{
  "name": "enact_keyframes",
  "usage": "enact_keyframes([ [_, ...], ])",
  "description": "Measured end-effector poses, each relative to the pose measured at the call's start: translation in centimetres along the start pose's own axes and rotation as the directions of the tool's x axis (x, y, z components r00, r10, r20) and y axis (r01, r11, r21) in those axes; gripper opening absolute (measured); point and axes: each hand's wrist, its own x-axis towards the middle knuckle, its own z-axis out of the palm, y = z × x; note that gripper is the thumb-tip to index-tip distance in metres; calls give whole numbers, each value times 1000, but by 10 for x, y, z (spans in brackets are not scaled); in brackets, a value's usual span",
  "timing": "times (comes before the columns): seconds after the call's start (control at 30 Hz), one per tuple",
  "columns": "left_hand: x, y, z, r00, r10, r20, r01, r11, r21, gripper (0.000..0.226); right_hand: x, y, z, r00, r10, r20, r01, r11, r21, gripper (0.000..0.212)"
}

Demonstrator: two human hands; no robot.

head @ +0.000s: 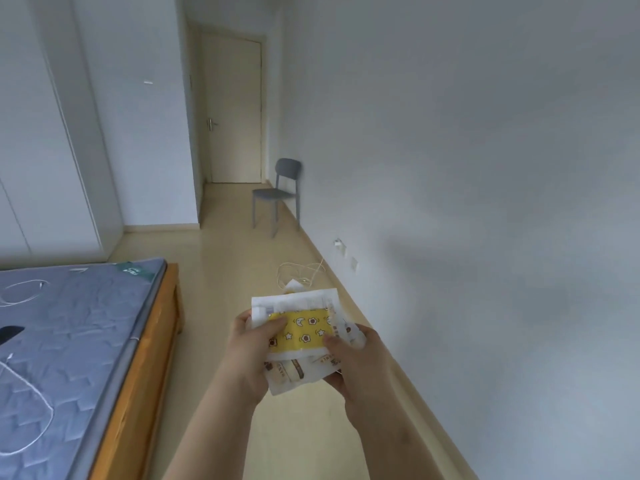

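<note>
A small stack of flat packets is held in the air in front of me, above the floor. The top one is yellow with moons, stars and little flowers; white printed packets lie under it and stick out above and below. My left hand grips the stack's left side, thumb on the yellow packet. My right hand holds the right side, thumb pressed on the yellow packet's lower right corner, fingers underneath.
A bed with a grey-blue mattress on a wooden frame stands at the left, white cords lying on it. A white cable lies on the floor by the wall sockets. A grey chair stands near the closed door. Wardrobes line the left wall.
</note>
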Motion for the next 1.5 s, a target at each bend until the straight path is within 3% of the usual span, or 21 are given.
enact_keyframes([
  [0.53,356,89,63,992,54,-111,-56,998,-21,32,374,-30,116,995,25,92,-22,999,-35,37],
  [0.7,483,136,90,980,64,-188,-85,991,-106,20,510,-57,165,993,18,117,-14,999,-31,34],
  [0.97,641,202,38,916,69,-396,-150,973,-177,31,665,-46,296,956,183,229,-165,982,-97,23],
  [1.13,746,253,3,928,88,-362,-159,972,-171,37,765,-33,389,941,204,271,-169,975,-148,21],
  [1.33,887,344,-29,906,157,-392,-219,969,-118,35,879,-41,509,926,162,340,-138,986,-92,15],
  [1.5,1001,387,-32,893,171,-416,-212,976,-54,35,975,-40,570,929,141,342,-123,990,-73,20],
])
